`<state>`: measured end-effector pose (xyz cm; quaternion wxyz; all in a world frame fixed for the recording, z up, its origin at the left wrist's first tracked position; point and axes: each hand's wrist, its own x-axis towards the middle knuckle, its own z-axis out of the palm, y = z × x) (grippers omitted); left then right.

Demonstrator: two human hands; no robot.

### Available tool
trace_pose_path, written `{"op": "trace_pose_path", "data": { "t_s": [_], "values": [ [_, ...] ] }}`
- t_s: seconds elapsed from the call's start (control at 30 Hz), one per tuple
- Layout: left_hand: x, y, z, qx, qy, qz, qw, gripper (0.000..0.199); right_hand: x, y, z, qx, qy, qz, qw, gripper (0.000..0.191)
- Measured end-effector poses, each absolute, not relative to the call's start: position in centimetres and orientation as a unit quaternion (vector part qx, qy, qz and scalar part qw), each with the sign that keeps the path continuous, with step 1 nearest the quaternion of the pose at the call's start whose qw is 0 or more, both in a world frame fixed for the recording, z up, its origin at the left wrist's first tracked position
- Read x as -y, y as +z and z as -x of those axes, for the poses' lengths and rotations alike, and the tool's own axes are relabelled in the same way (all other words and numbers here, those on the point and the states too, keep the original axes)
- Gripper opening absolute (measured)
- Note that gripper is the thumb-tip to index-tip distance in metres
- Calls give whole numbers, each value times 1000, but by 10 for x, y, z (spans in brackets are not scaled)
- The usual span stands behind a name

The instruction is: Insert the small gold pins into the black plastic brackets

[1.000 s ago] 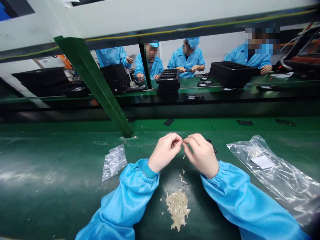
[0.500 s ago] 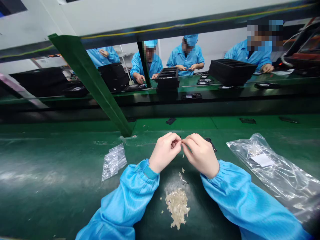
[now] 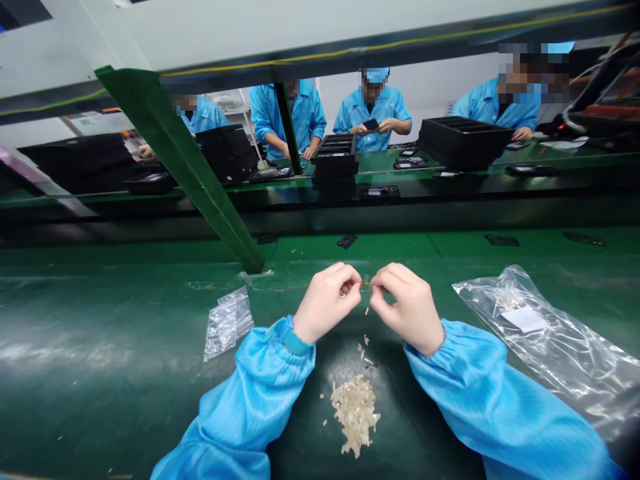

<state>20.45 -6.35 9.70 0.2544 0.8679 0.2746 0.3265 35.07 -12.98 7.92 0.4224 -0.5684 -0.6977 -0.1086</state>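
Our left hand (image 3: 327, 297) and right hand (image 3: 407, 308), both curled, a tiny orange piece (image 3: 365, 283) between them, grip unclear.

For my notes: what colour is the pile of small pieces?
The pile is pale cream; head view.

The glossy-blue-sleeved left forearm (image 3: 240, 413) and likewise-sleeved right forearm (image 3: 505, 403) are angled forward and inward. The bare left hand (image 3: 327, 298) and bare right hand (image 3: 411, 307) are separated by a narrow gap, each curled into a fingertip pinch.
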Motion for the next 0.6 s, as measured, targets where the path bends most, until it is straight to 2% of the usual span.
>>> {"op": "trace_pose_path", "data": {
  "t_s": [0.23, 0.4, 0.6],
  "values": [
    [62, 108, -196, -231, 342, -864, 290, 13, 135, 91, -350, 711, -34, 519, 474, 21],
    [67, 110, -197, -195, 335, -872, 300, 13, 137, 95, -347, 705, 36, 498, 504, 5],
    [68, 112, -197, -189, 329, -877, 295, 13, 137, 95, -348, 704, 78, 493, 506, 9]
  ]
}}
